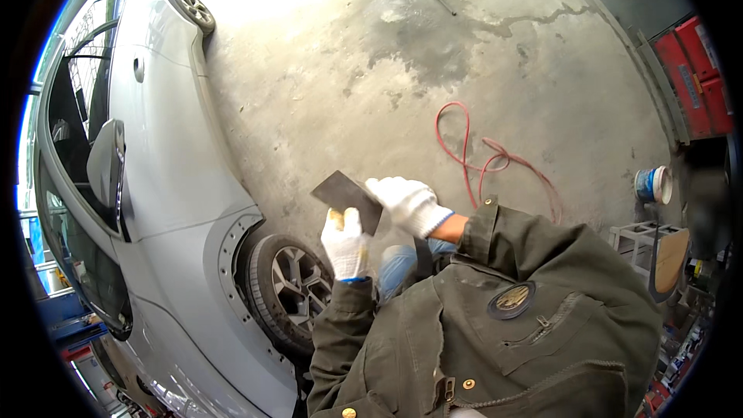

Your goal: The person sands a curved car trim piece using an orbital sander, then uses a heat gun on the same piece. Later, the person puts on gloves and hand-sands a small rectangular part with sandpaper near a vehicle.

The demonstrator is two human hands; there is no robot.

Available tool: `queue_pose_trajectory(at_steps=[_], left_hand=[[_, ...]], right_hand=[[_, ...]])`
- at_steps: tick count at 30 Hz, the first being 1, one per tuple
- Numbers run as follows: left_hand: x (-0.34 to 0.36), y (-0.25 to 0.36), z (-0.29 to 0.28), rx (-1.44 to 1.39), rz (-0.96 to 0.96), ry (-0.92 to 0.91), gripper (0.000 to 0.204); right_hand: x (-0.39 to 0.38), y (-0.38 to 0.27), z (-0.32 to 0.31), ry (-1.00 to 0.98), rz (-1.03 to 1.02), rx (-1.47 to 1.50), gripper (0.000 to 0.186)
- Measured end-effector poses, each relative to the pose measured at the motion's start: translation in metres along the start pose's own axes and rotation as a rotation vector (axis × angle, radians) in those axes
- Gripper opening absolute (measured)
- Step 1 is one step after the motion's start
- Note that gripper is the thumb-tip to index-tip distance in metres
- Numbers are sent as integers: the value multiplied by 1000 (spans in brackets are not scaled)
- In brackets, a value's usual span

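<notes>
Dark flat sheet (334,193) is up in front of the wearer, gloved left hand (345,246) pinching its 6 o'clock edge, gloved right hand (406,203) against its 3 o'clock side; can't tell from where I'm standing if the right grips. Clocking off the sheet, wearer's forward as 12: grey car (166,162) at 9, its front wheel (292,282) at 7, red hose (465,135) on the floor (309,93) at 2, white-and-blue bucket (648,185) at 3.
</notes>
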State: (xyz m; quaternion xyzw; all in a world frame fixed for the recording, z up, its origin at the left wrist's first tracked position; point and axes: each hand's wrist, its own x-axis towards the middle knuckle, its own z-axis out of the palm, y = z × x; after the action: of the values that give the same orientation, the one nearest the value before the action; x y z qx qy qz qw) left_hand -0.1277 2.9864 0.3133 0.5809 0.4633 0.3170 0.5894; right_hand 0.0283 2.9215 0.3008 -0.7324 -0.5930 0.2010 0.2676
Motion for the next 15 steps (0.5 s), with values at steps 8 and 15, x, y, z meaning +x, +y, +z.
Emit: queue_pose_trajectory(at_steps=[8, 15], left_hand=[[109, 25, 36, 246, -62, -96, 25], [246, 35, 21, -350, -387, -380, 24]], right_hand=[[102, 40, -23, 96, -57, -11, 36], [218, 98, -45, 112, 390, 616, 49]])
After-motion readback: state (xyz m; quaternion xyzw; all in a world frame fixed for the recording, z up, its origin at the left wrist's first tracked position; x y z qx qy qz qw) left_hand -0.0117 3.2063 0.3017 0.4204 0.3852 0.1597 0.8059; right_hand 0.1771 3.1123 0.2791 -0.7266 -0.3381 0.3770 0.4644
